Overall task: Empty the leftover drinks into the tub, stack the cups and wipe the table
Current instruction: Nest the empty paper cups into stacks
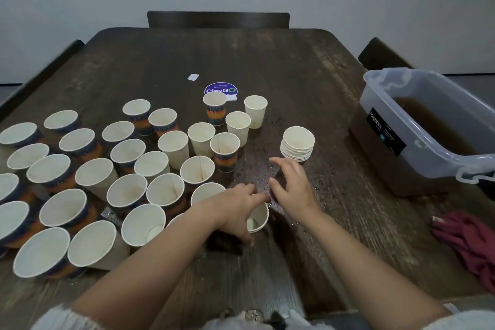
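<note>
A small stack of paper cups (pixel 257 218) is gripped low in the centre of the frame by the left hand (pixel 235 211), fingers curled round it. The right hand (pixel 290 185) is held just beside it, fingers loosely spread and holding nothing. Stacking appears to be in hand. A taller stack (pixel 297 143) is seen right of centre, loose empty cups (pixel 128 190) at left, the tub (pixel 428 128) of brown liquid at right, on a wet bench (pixel 267 61). Next, another cup must probably be nested in; a red cloth (pixel 471 244) is left for wiping.
</note>
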### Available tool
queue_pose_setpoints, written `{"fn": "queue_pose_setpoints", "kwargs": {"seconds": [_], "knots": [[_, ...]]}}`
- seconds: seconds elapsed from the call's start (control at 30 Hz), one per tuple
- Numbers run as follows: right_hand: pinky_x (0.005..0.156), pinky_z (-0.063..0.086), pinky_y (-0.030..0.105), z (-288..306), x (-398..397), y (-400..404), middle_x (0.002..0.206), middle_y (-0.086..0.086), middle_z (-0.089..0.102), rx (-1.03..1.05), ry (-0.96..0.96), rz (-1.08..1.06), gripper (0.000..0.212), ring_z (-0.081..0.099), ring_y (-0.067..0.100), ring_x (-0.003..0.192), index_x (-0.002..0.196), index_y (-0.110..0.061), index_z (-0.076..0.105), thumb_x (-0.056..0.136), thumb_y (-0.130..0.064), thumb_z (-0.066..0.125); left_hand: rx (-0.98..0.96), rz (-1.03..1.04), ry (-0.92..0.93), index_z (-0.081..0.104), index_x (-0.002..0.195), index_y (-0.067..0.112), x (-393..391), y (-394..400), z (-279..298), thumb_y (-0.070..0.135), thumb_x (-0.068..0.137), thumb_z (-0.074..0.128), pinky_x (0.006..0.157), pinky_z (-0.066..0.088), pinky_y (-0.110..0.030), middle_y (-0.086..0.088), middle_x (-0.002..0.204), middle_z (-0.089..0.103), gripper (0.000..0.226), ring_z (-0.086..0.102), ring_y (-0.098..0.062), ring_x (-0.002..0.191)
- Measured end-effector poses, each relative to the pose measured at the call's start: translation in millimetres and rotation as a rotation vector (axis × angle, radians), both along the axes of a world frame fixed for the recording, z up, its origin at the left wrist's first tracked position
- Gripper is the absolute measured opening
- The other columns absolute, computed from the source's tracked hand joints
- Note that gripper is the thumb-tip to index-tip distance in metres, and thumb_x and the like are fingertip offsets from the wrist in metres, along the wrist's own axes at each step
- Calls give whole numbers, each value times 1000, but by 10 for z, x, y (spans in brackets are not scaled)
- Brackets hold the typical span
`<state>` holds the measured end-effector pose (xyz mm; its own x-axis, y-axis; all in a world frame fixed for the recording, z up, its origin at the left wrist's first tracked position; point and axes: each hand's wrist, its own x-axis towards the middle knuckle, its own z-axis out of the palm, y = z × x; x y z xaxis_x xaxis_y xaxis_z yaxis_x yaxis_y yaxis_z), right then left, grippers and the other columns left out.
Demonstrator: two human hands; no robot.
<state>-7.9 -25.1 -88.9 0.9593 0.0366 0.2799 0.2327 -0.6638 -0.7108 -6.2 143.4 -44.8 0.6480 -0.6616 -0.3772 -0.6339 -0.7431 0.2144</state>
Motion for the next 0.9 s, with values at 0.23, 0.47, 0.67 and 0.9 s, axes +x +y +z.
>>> {"fn": "queue_pose_setpoints", "kwargs": {"seconds": [0.23, 0.47, 0.67, 0.9], "knots": [[87, 40, 9, -8, 42, -57, 110, 8, 64, 188, 190, -28, 44, 60, 20, 103, 114, -5, 67, 80, 15, 48, -325, 261, -60, 26, 145, 13, 214, -25, -72, 35, 71, 78, 104, 35, -30, -6, 135, 35, 93, 37, -23, 127], [87, 45, 10, -3, 155, 34, 118, -10, 60, 349, 420, 194, 82, 58, -3, 108, 136, -25, 42, 69, 2, 81, -538, 470, -7, 35, 138, 17, 463, -59, 55, 52, 73, 76, 102, 38, -32, -2, 132, 35, 84, 41, -17, 122], [84, 39, 11, -88, 322, 116, 117, -11, 58, 310, 383, 21, 85, 54, 7, 109, 135, -23, 44, 64, -14, 90, -688, 564, -16, 40, 142, 12, 643, 10, 62, 41, 97, 50, 109, 32, -33, -7, 141, 42, 54, 39, -20, 131], [87, 32, 14, -300, 411, 120, 119, -6, 53, 349, 392, -99, 84, 48, 11, 114, 134, -13, 41, 65, -9, 89, -388, 646, -194, 60, 127, 9, 920, 253, -229, 10, 92, 55, 110, 27, -31, -13, 148, 33, 36, 29, -29, 137]]}}
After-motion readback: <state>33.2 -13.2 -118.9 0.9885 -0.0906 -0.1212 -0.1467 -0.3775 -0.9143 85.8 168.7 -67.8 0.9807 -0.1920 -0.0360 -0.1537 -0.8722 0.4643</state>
